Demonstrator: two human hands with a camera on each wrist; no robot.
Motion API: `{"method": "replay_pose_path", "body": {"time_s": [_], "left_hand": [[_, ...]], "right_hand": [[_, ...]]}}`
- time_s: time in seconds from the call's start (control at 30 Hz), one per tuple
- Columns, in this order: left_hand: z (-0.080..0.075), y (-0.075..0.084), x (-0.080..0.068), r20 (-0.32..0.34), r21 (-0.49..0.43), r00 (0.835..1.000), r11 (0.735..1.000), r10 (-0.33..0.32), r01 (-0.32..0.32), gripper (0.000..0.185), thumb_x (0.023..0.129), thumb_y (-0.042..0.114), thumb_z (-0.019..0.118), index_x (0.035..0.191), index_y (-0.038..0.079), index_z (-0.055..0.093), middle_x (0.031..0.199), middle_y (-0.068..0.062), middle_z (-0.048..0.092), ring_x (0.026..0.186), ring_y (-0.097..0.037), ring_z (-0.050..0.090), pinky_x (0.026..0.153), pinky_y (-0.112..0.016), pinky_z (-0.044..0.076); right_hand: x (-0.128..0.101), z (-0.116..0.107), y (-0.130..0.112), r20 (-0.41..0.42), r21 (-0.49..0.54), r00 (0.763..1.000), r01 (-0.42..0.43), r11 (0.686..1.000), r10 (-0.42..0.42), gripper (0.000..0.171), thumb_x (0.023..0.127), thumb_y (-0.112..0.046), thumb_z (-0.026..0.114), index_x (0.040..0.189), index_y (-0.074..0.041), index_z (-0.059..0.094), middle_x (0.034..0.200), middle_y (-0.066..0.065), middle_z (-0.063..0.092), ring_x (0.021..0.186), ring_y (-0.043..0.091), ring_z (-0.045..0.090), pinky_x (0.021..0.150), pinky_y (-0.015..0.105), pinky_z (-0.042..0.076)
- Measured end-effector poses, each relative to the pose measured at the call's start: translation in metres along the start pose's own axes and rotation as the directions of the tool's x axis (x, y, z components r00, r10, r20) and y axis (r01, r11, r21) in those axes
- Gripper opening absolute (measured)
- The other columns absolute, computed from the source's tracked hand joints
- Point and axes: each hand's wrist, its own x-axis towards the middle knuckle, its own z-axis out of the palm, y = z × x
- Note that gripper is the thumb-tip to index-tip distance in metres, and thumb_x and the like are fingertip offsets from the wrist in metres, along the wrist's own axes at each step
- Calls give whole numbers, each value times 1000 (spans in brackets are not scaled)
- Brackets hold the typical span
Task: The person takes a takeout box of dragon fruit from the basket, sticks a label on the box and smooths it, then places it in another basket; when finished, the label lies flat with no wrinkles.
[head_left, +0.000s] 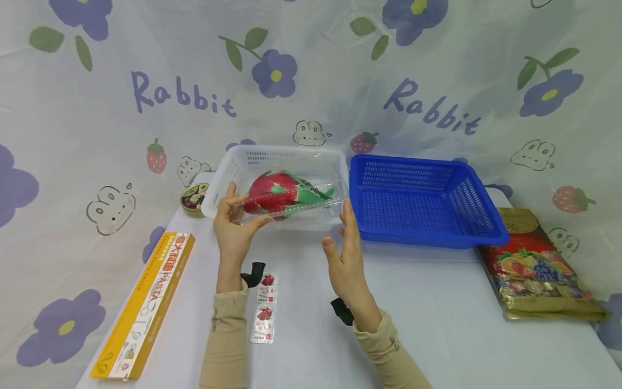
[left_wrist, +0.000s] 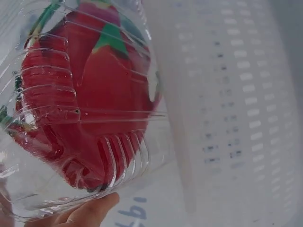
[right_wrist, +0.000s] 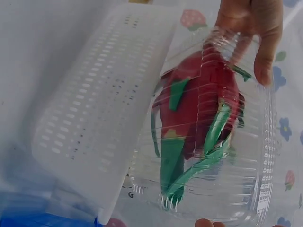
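Note:
A clear plastic clamshell box (head_left: 318, 203) is held up slightly tilted over the front of the white basket. Inside it lies a red dragon fruit (head_left: 272, 189) with green scales, seen through the ribbed lid in both wrist views. My left hand (head_left: 234, 224) grips the left end of the box, thumb along the near side. Held upright at the box's right end is my right hand (head_left: 347, 259), fingers mostly straight and thumb apart. Its fingertips (right_wrist: 204, 222) show at the box's edge in the right wrist view; whether they touch it I cannot tell.
The white basket (head_left: 218, 194) stands behind the box, beside a blue basket (head_left: 427, 237). Left are a yellow pasta box (head_left: 143, 302) and a round tin (head_left: 193, 201). Dragon fruit stickers (head_left: 264, 321) lie between my forearms. A red-gold bag (head_left: 539, 270) lies far right.

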Motion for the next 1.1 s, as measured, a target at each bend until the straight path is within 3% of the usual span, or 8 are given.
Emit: {"method": "replay_pose_path", "body": {"time_s": [0.17, 0.33, 0.6, 0.83, 1.1], "left_hand": [[1, 6, -7, 19, -102, 1000, 995, -9, 11, 52, 62, -6, 85, 108, 8, 63, 157, -7, 35, 146, -28, 31, 94, -15, 49], [0, 13, -16, 47, -129, 999, 991, -20, 26, 54, 63, -12, 82, 105, 17, 65, 156, -8, 36, 146, -30, 31, 95, -17, 49], [0, 26, -33, 132, -123, 990, 992, 42, -25, 58, 58, -13, 84, 105, 14, 65, 157, -17, 32, 145, -39, 29, 106, -17, 41], [8, 39, -47, 179, -75, 980, 995, 82, -69, 60, 57, -18, 82, 107, 10, 64, 158, -14, 31, 146, -39, 27, 105, -17, 41], [18, 53, -69, 193, 16, 971, 989, 140, -146, 53, 57, -18, 83, 104, -4, 62, 157, -16, 31, 146, -35, 28, 103, -17, 42]], "right_hand": [[-3, -7, -3, -55, -16, 995, 85, 996, -86, 81, 97, -61, 34, 157, -14, 8, 164, 9, 8, 148, 35, 21, 113, 58, 29], [-4, -14, -3, -93, -35, 990, 104, 994, -106, 80, 97, -60, 34, 156, -11, 12, 163, 10, 12, 148, 31, 19, 113, 56, 28], [-7, -27, -4, -133, -23, 984, 117, 993, -119, 76, 99, -57, 34, 154, -6, 20, 161, 12, 21, 147, 32, 25, 113, 56, 29], [-10, -39, -5, -149, -36, 985, 82, 996, -86, 76, 98, -59, 35, 153, -10, 24, 157, 14, 28, 144, 33, 29, 112, 57, 31], [-19, -56, -1, -136, 38, 991, -7, 999, 12, 56, 104, -29, 43, 153, -9, 27, 158, 12, 30, 145, 31, 30, 111, 57, 33]]}}
